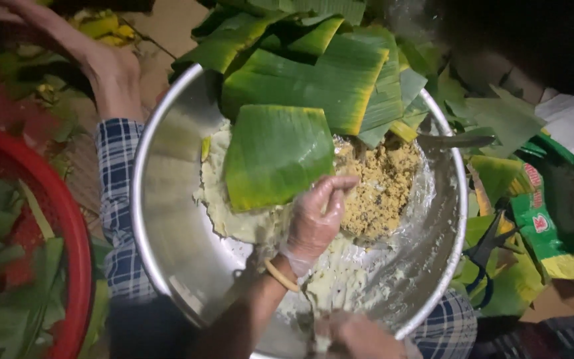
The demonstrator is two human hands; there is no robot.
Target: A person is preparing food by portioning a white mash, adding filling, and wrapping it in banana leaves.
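Observation:
A large steel bowl [167, 219] holds pale dough [217, 199] and crumbly yellow filling [380, 193]. A cut piece of banana leaf [277, 156] lies over the dough. My left hand [317, 223], in a thin clear glove with a band at the wrist, reaches in from below. Its fingertips pinch the leaf piece's right lower edge, next to the filling. Only part of my right hand [360, 336] shows at the bottom edge, low in the bowl among smeared dough; its fingers are hidden. More banana leaves [313, 73] are stacked over the bowl's far rim.
A red basket [68, 226] of green leaves stands at the left. Another person's hand [111, 76] rests beside a blue checked cloth [117, 199]. Black scissors [489, 249] and a green packet [543, 229] lie at the right among leaf scraps. A metal utensil handle [460, 141] crosses the bowl's right rim.

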